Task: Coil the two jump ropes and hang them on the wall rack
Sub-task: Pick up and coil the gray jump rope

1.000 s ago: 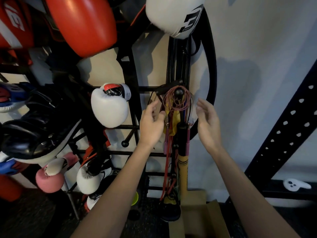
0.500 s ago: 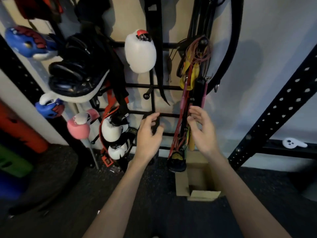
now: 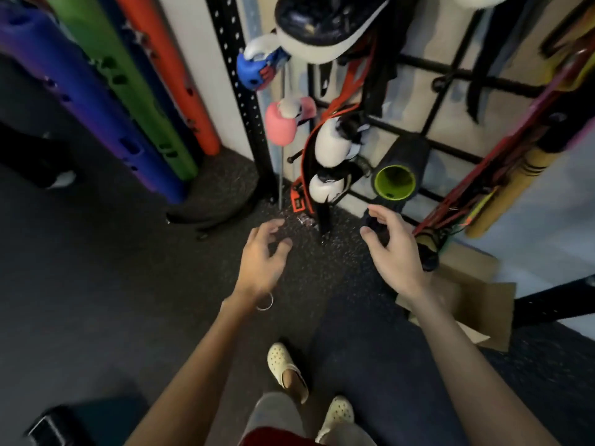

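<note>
Both of the person's hands hang empty in front of the black wire-grid wall rack (image 3: 476, 77). The left hand (image 3: 262, 255) is spread wide with loosely bent fingers, out from the rack's lower left corner. The right hand (image 3: 391, 252) is just as open, just below the rack's bottom bar. Neither touches anything.

What I take for the thin red and pink jump ropes (image 3: 450, 201) hang on the rack's right side as a long slanting bundle that reaches its lower end. It is too blurred to tell whether it is one rope or two, or to see the coils. The black foam roller with a green rim (image 3: 394, 181) sits in the rack beside that bundle.

Cord like this should be light and limp, a little slick, and springy enough that loops loosen when let go. I would pinch across all the loops at the top of the coil, or hold the handles together, rather than grab one strand. No rope lies on the dark speckled floor (image 3: 306, 284) below the rack.
</note>
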